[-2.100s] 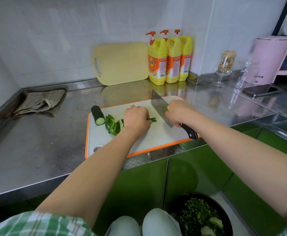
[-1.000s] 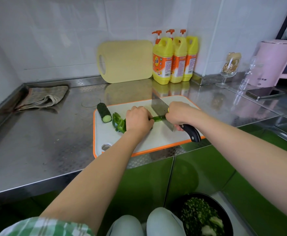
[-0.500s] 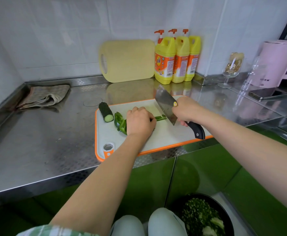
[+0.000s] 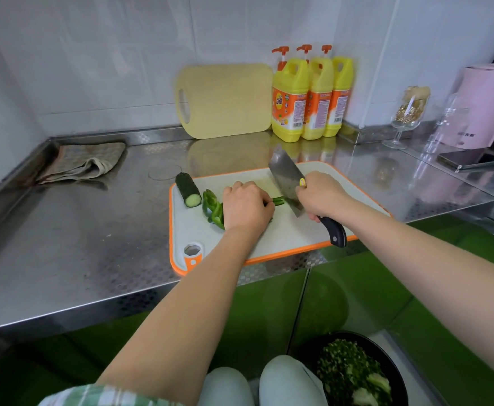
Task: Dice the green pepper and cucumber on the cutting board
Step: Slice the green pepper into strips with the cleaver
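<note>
lifted since a second ago: cleaver (image 4: 285, 180), then pressed down across the pepper strip (image 4: 278, 201), now raised and tilted, blade tip toward the back wall, lower corner of the edge close over the board. left hand (image 4: 247, 206) and vegetables much where they were.

steel counter (image 4: 93, 244) across the whole width, white tiles behind. near its front edge, white cutting board (image 4: 283, 235) with an orange rim and a hole at the near left corner. against the back wall, pale yellow board (image 4: 225, 101) leaning upright, three yellow pump bottles (image 4: 289, 98) just beside it. far right, pink kettle (image 4: 491, 106), with a stemmed glass (image 4: 409, 112) and a dark phone (image 4: 471, 161) near it. back left, crumpled cloth (image 4: 84, 162). below the counter, beside the knees, black bowl (image 4: 307, 351) of chopped greens.

right hand (image 4: 323, 196) wrapped round the cleaver where blade meets black handle, fingers clenched on it. left hand knuckles-up on the middle of the board, fingers curled down over the pepper strip, short end of the strip poking out toward the blade.

cucumber (image 4: 187, 189), a stub with cut face toward the camera, at the board's far left corner. green pepper pieces (image 4: 212, 206) heaped between cucumber and left hand, touching the hand.
</note>
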